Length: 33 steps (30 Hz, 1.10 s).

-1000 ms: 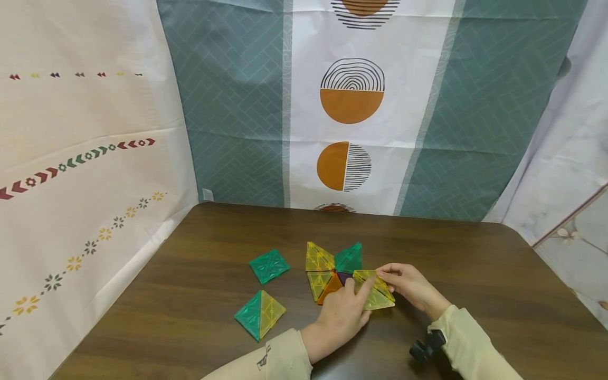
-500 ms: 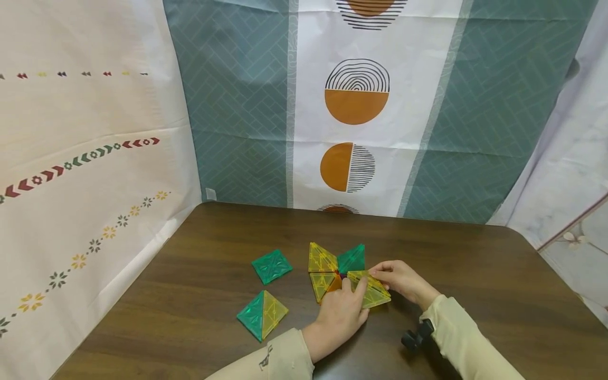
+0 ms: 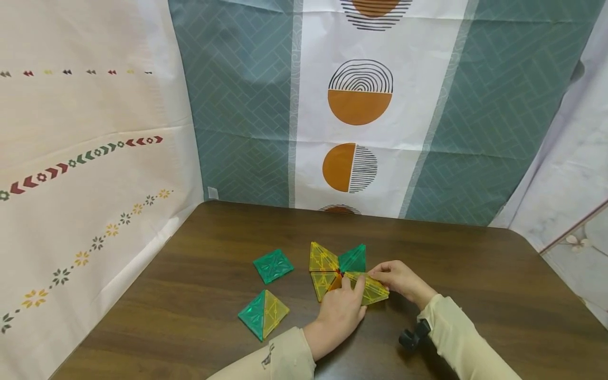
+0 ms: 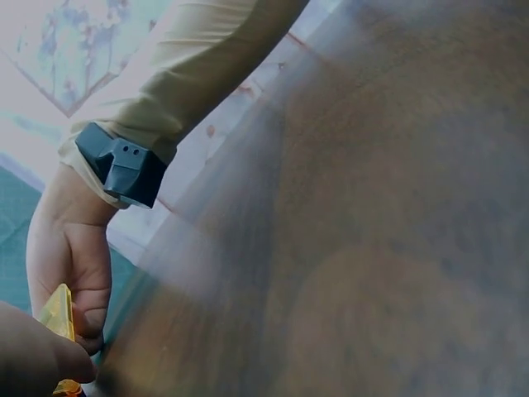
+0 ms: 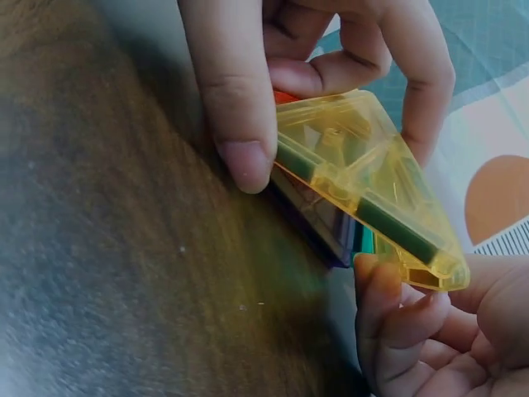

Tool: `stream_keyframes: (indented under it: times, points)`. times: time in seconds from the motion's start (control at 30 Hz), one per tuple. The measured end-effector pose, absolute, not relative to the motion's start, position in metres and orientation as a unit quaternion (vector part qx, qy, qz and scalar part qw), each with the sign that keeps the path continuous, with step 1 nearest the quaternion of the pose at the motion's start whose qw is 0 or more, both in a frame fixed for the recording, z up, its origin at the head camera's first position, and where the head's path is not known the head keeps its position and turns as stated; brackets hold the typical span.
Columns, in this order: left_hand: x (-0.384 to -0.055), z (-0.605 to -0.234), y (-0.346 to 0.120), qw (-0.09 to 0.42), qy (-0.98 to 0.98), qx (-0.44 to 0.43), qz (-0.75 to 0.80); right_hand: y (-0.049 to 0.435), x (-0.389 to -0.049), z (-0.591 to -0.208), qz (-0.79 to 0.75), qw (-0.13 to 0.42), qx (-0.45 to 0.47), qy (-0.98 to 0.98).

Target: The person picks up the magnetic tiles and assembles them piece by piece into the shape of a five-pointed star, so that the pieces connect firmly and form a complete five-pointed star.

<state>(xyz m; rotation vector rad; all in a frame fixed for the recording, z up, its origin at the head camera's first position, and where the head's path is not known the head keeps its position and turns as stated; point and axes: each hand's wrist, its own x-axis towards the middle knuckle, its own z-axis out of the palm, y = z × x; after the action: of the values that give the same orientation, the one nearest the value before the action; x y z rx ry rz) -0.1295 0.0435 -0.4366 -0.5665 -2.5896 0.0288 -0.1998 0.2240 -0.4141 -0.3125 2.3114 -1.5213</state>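
Observation:
A raised pair of yellow triangular magnetic tiles (image 3: 374, 294) sits at the right of a pinwheel of tiles on the brown table. My left hand (image 3: 338, 311) grips the pair from the front, its thumb (image 5: 248, 161) along one edge in the right wrist view. At the opposite corner, my right hand (image 5: 434, 335) pinches the tiles with its fingertips. Beneath the pair shows a purple tile (image 5: 310, 211). Two yellow tiles (image 3: 323, 258) form the pinwheel's left side, a green tile (image 3: 353, 258) its upper right. An orange tile (image 3: 335, 283) is partly hidden by the left hand.
Left of the pinwheel lie a green square of two triangles (image 3: 273, 266) and a green-and-yellow square (image 3: 264, 315). A black camera (image 3: 414, 335) hangs from the right wrist. Patterned cloth (image 3: 242, 105) closes off the table's back and sides.
Both hands have brought the yellow tiles a little to the left, closer to the pinwheel's centre and over the purple tile. The head view has shifted slightly.

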Motion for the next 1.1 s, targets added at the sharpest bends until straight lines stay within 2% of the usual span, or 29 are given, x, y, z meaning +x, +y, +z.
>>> stream_keyframes:
  times: [0.2, 0.43, 0.53, 0.77, 0.97, 1.1]
  points:
    - [-0.128, -0.436, 0.047, 0.23, -0.952, -0.199, 0.036, 0.223, -0.194, -0.415, -0.495, 0.134, -0.102, 0.852]
    - [-0.129, -0.436, 0.051, 0.236, -0.947, -0.206, 0.068, 0.229, -0.188, -0.414, -0.488, 0.115, -0.092, 0.86]
    - [-0.13, -0.435, 0.049, 0.228, -0.949, -0.213, 0.05, 0.23, -0.186, -0.413, -0.491, 0.118, -0.091, 0.858]
    - [-0.133, -0.42, 0.031, 0.153, -0.959, -0.238, -0.034, 0.233, -0.181, -0.404, -0.495, 0.115, -0.086, 0.857]
    - [-0.132, -0.406, 0.009, 0.164, -0.948, -0.261, -0.083, 0.236, -0.175, -0.394, -0.49, 0.097, -0.098, 0.861]
    - [-0.13, -0.398, -0.008, 0.153, -0.944, -0.273, -0.101, 0.235, -0.171, -0.388, -0.467, 0.071, -0.097, 0.876]
